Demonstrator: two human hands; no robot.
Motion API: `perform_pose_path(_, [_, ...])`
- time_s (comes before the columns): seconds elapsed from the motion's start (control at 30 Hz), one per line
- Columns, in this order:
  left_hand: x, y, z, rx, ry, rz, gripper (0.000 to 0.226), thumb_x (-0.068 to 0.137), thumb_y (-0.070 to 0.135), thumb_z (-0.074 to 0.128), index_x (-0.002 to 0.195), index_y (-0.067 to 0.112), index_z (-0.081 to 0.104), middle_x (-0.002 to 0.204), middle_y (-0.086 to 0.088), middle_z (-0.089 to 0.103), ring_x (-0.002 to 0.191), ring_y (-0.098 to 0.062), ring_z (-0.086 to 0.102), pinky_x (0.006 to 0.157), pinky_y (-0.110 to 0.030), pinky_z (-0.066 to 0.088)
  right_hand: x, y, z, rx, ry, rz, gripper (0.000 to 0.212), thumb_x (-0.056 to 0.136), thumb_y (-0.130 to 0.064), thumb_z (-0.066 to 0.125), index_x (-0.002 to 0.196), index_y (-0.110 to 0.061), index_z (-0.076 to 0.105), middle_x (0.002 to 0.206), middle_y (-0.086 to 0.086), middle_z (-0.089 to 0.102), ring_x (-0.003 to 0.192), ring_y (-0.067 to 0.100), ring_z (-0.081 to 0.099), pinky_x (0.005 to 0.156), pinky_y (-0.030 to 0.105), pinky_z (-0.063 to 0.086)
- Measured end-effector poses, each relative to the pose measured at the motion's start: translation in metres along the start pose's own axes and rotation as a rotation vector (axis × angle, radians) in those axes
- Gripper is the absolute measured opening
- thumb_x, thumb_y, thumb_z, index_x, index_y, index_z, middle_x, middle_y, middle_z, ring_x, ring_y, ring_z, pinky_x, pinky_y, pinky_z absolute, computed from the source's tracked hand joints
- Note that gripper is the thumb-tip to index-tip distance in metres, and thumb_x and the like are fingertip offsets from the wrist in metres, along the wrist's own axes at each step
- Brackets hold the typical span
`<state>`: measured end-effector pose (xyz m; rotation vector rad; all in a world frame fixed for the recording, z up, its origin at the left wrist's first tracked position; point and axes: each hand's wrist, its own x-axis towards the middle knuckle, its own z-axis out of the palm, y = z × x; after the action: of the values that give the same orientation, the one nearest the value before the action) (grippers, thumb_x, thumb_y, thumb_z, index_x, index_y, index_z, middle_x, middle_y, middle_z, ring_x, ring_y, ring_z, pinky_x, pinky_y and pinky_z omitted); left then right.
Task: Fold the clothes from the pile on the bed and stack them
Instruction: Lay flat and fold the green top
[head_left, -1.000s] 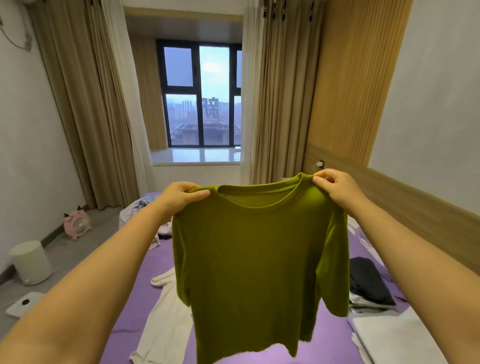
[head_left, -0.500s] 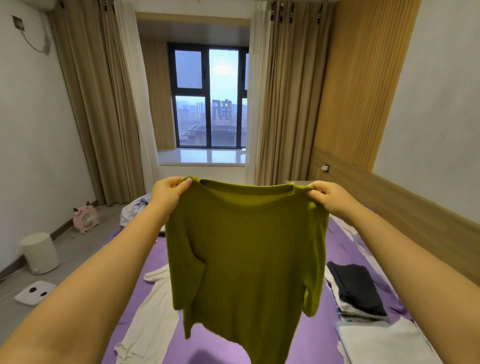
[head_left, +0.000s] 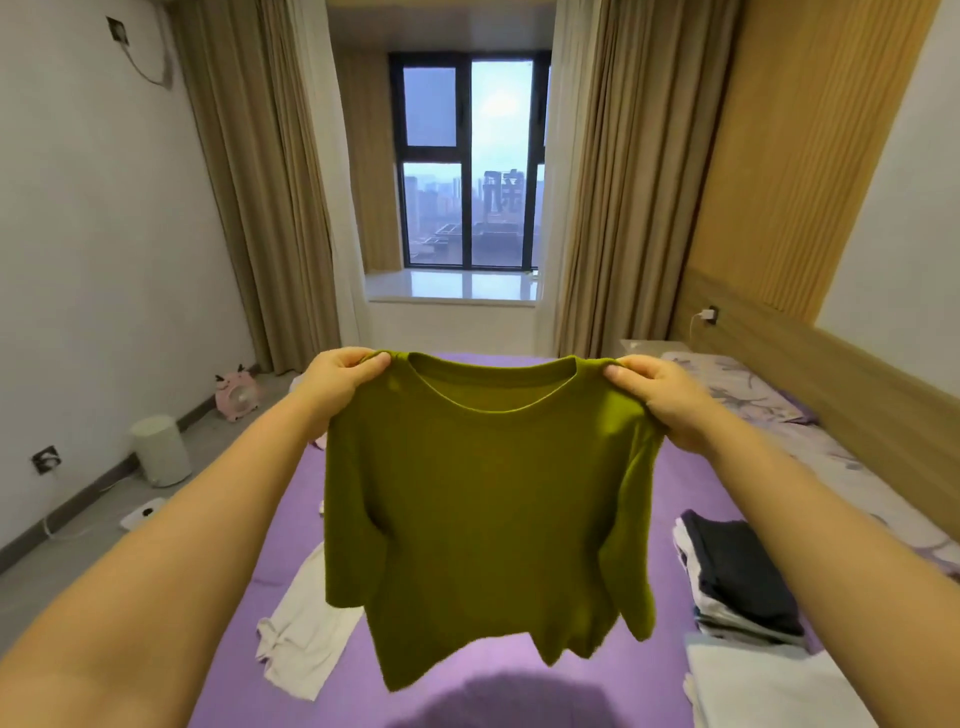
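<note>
I log my left hand and right hand each pinching a shoulder of the olive-green T-shirt, hanging above the purple bed; uneven lowering risks creases, or toppling the folded stack beyond.

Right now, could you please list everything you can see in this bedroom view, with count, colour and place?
T-shirt: one, olive green, held up by its shoulders above the bed.
Bed: one, purple sheet, below the shirt.
White garment: one, unfolded on the sheet, lower left.
Folded stack: one, dark piece on top of lighter ones, right side of the bed.
White folded item: one, nearest right corner.
Pillow: one, floral lilac, far right.
Window: one, black frame, centre.
Curtains: beige, both sides of the window.
Bin: one, white, floor left.
Fan: one, pink, floor left.
Scale: one, white, floor left.
Charger: one, white, wall right.
Left hand: grips the shirt's shoulder.
Right hand: grips the other shoulder.
</note>
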<state>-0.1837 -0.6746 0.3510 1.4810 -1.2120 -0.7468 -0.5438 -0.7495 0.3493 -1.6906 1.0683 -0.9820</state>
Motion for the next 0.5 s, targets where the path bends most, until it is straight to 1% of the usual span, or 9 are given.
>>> perform_pose_path(0.07, [-0.001,-0.004,-0.002,-0.028,-0.006,-0.025,0.012,0.092,0.029,0.062,0.093,0.024,0.072,0.086,-0.005,0.074,0.075,-0.018,0.071,0.06,-0.028,0.057,0.003,0.004,-0.003,0.065,-0.054,0.034,0.017,0.096,-0.026,0.055,0.104,-0.017,0.066,0.094,0.006,0.069,0.08,0.018,0.066,0.059,0.024,0.053])
perform_pose_path(0.13, [-0.001,-0.007,-0.008,-0.065,-0.025,-0.061,0.011,0.09,0.028,0.064,0.093,0.023,0.073,0.082,-0.004,0.075,0.07,-0.016,0.072,0.055,-0.025,0.056,0.009,0.012,-0.007,0.132,-0.074,0.07,0.015,0.094,-0.027,0.057,0.103,-0.02,0.068,0.098,0.006,0.071,0.084,0.019,0.068,0.064,0.026,0.055])
perform_pose_path(0.17, [0.001,-0.009,-0.011,-0.075,-0.047,-0.083,0.012,0.089,0.028,0.065,0.094,0.022,0.074,0.082,-0.005,0.075,0.07,-0.016,0.072,0.055,-0.024,0.056,0.012,0.016,-0.008,0.15,-0.08,0.089,0.016,0.091,-0.029,0.06,0.102,-0.021,0.068,0.1,0.006,0.072,0.087,0.02,0.068,0.067,0.028,0.055])
perform_pose_path(0.23, [0.006,-0.013,-0.014,-0.075,-0.093,-0.127,0.012,0.086,0.027,0.067,0.091,0.021,0.077,0.086,-0.006,0.075,0.074,-0.017,0.073,0.058,-0.025,0.057,0.019,0.025,-0.008,0.179,-0.101,0.12,0.025,0.083,-0.035,0.066,0.103,-0.02,0.07,0.102,0.006,0.073,0.09,0.022,0.069,0.071,0.031,0.056])
perform_pose_path(0.3, [0.013,-0.023,-0.013,-0.076,-0.135,-0.177,0.012,0.085,0.025,0.067,0.087,0.022,0.079,0.087,-0.006,0.075,0.075,-0.017,0.073,0.059,-0.024,0.057,0.025,0.038,-0.004,0.216,-0.121,0.152,0.031,0.076,-0.037,0.07,0.099,-0.017,0.073,0.1,0.007,0.073,0.088,0.02,0.07,0.068,0.029,0.057])
perform_pose_path(0.37, [0.021,-0.042,-0.006,-0.061,-0.184,-0.242,0.013,0.086,0.023,0.066,0.091,0.018,0.078,0.086,-0.006,0.076,0.074,-0.016,0.073,0.059,-0.023,0.057,0.03,0.059,0.006,0.217,-0.132,0.199,0.032,0.074,-0.039,0.072,0.096,-0.015,0.074,0.097,0.008,0.074,0.084,0.02,0.071,0.066,0.028,0.057])
perform_pose_path(0.43, [0.029,-0.072,0.004,-0.007,-0.241,-0.315,0.016,0.087,0.021,0.066,0.099,0.013,0.074,0.09,-0.008,0.075,0.077,-0.018,0.072,0.065,-0.026,0.058,0.035,0.088,0.02,0.169,-0.135,0.268,0.029,0.077,-0.037,0.072,0.093,-0.013,0.074,0.093,0.009,0.074,0.081,0.019,0.07,0.067,0.029,0.057])
perform_pose_path(0.5, [0.035,-0.11,0.018,0.074,-0.282,-0.39,0.019,0.088,0.021,0.066,0.101,0.009,0.072,0.094,-0.011,0.073,0.083,-0.023,0.07,0.076,-0.032,0.057,0.037,0.126,0.038,0.105,-0.148,0.353,0.017,0.083,-0.03,0.07,0.086,-0.013,0.073,0.085,0.008,0.073,0.072,0.015,0.069,0.062,0.025,0.055])
